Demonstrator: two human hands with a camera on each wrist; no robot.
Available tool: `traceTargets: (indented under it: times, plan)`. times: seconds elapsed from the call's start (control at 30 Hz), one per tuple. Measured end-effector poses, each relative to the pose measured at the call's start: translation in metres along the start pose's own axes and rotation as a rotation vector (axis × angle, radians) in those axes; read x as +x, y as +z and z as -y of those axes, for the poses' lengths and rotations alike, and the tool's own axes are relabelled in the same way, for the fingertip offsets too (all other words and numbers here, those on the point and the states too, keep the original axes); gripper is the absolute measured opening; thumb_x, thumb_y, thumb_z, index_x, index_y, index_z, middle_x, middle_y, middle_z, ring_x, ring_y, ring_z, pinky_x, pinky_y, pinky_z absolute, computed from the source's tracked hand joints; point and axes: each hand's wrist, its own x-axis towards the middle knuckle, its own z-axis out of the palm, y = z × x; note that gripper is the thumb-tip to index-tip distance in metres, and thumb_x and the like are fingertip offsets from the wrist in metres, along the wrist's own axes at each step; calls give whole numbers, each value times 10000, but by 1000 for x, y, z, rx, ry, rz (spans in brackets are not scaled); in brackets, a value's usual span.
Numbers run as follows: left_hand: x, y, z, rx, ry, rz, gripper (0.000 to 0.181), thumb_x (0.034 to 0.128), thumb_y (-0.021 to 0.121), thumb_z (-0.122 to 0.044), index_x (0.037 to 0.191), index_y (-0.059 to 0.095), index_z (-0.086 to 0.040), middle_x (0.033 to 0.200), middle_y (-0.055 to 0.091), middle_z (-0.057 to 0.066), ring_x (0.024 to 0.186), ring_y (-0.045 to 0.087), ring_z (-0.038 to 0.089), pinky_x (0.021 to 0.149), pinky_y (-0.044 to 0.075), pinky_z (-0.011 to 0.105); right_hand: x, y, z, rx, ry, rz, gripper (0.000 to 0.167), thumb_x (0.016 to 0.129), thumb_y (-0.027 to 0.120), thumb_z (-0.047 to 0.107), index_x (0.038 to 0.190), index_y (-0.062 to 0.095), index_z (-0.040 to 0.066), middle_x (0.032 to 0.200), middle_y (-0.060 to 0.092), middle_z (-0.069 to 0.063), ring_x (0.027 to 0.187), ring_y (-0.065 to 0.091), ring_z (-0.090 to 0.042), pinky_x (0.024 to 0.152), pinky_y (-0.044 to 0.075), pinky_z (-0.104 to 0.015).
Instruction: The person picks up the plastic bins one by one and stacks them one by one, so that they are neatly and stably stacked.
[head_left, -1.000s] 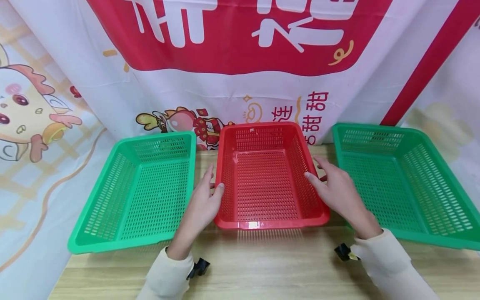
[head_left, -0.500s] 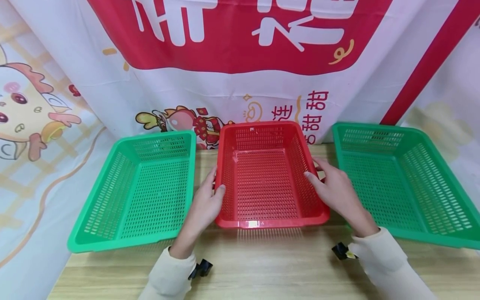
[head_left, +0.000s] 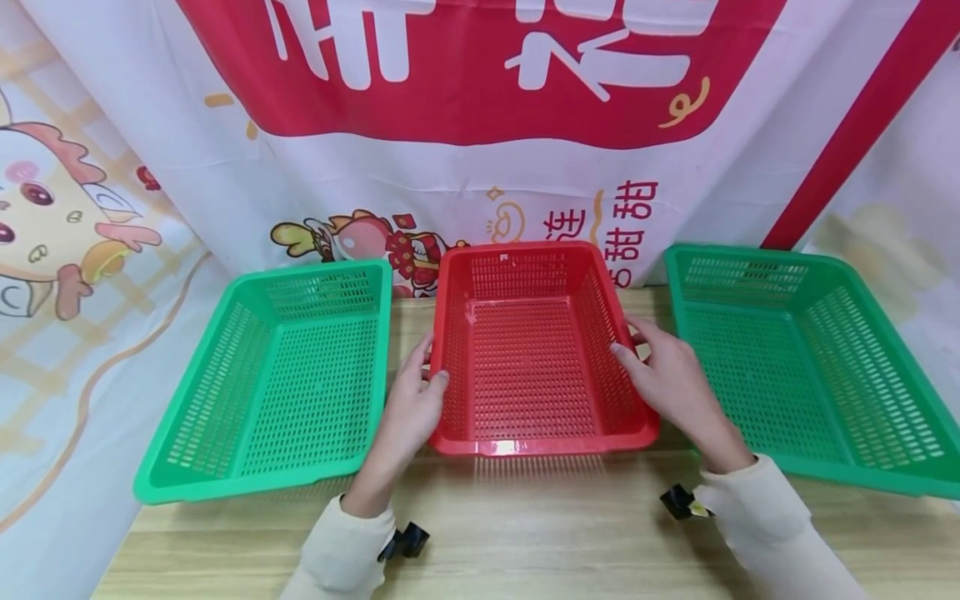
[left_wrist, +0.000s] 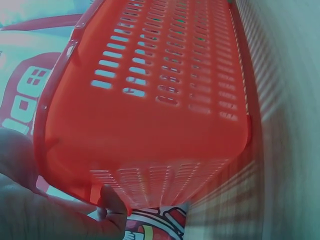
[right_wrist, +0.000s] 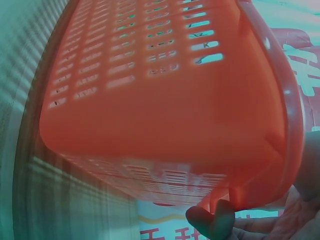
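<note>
A red perforated basket (head_left: 525,367) stands between two green ones in the head view, with nothing inside it. On its left rim, my left hand (head_left: 408,408) grips with the thumb over the edge and the fingers outside. My right hand (head_left: 671,383) holds the opposite rim the same way. Fingertips of the left hand (left_wrist: 55,210) curl under the rim of the basket (left_wrist: 145,125) in the left wrist view. In the right wrist view, the right hand (right_wrist: 280,220) has its fingers bent beneath the rim of the basket (right_wrist: 170,120).
Left of the red basket stands a green basket (head_left: 315,392); another green basket (head_left: 780,375) stands at the right. All rest on a wooden table (head_left: 525,533). A printed cloth (head_left: 465,175) hangs behind them, and black clips show by both sleeves.
The left hand has moved slightly right and closed its fingers against the red basket's left rim. The right hand has settled closer on its rim. The basket itself shows no clear movement.
</note>
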Motion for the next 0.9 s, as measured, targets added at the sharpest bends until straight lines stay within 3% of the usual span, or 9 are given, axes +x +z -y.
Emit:
traceTargets:
  times: [0.23,0.47,0.63,0.9]
  plan:
    - [1,7,3,21,12,-35,652,1077,492,-126,1678,249,-197,1555,370,139,1291,575,334,993,603,521,1,5,1,-4,-14,-51,514,1050,614,177,1528,501,28,1255,653,-248,814,703,-285,638,659,-368]
    - [2,10,5,32,16,-70,627,1064,474,-100,1662,297,-164,1593,353,150,1392,467,323,1137,496,554,-1,11,-1,-43,-53,-115,461,1034,586,58,1483,537,-35,1305,624,-277,942,666,-352,732,661,-491]
    - [2,9,4,1,-2,-74,622,1073,473,-109,1664,295,-190,1601,351,113,1375,515,320,1066,560,529,-1,13,-1,-61,-64,-141,429,1031,557,32,1450,564,-57,1325,615,-294,977,634,-375,763,641,-531]
    - [1,10,4,-53,0,-106,640,1058,537,-138,1655,316,-196,1548,422,67,1286,605,348,955,621,523,-1,13,0,-57,-63,-167,403,1031,543,31,1421,594,-60,1265,638,-283,928,609,-345,707,584,-430]
